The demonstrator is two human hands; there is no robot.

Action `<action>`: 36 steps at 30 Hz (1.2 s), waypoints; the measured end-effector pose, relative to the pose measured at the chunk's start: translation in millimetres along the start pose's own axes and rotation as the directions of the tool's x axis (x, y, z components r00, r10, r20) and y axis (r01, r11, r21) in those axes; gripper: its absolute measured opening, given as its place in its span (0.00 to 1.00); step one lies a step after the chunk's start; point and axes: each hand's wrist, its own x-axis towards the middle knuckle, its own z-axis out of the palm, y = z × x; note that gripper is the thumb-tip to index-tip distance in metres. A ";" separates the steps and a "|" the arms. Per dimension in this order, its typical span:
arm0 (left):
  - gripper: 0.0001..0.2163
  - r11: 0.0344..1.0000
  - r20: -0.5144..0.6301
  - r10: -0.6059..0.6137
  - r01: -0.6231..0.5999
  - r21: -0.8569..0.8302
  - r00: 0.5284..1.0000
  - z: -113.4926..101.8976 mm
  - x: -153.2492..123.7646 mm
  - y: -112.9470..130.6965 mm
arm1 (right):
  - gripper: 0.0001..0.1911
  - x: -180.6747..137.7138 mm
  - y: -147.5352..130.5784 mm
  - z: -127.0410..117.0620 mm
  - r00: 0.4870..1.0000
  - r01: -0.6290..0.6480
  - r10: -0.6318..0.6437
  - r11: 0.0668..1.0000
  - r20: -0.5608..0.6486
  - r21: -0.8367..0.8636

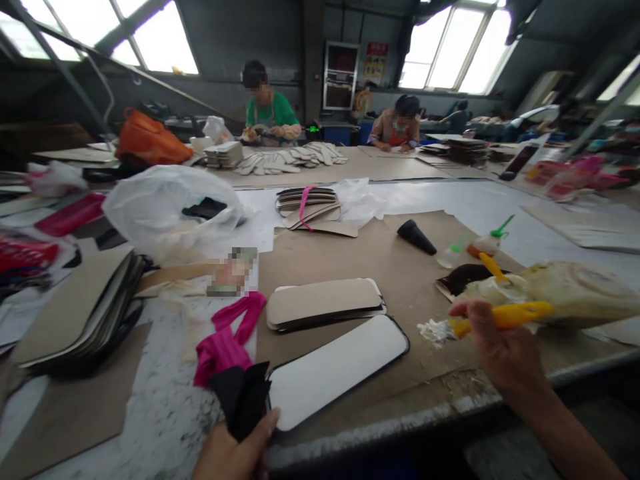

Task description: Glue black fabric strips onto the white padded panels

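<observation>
My left hand (235,447), at the lower edge of the view, is closed around black fabric strips (243,393). Its thumb tip touches the near corner of a white rounded panel (340,373) with a dark edge. Behind that panel lies a small stack of beige panels (325,300). On the right, my right hand (510,350) grips a brush (525,315) by its yellow handle. The brush's white-coated bristles (435,332) point left, just above the brown sheet (400,267) on the table. Magenta cloth (225,347) lies beside the black strips.
A glue-stained container (580,290) with another yellow handle stands right of the brush. Two green-tipped bottles (453,253) and a black cone (417,237) lie behind. A tied panel bundle (307,203), a plastic bag (170,207) and a panel stack (85,313) surround the workspace. Co-workers sit beyond.
</observation>
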 end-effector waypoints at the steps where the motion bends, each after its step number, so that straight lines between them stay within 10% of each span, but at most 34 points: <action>1: 0.23 0.996 0.012 -0.013 0.014 -0.086 1.000 2.1 1.3 1.3 | 0.24 -5.8 -6.1 1.8 1.000 -0.017 0.016 0.999 0.027 0.038; 8: 0.18 0.918 0.135 0.002 0.052 -0.393 0.991 -2.6 1.7 12.4 | 0.24 -53.5 -51.9 61.1 0.815 -0.375 0.096 0.839 0.572 0.394; 14: 0.15 0.915 0.222 0.048 0.047 -0.401 0.974 -8.2 4.9 8.9 | 0.17 -77.3 -64.6 103.7 0.712 -0.452 0.076 0.811 0.698 0.372; 36: 0.15 0.880 0.274 0.017 0.116 -0.460 0.962 -5.0 15.8 -3.7 | 0.13 -94.5 -77.4 110.6 0.810 -0.279 0.071 0.919 0.582 0.277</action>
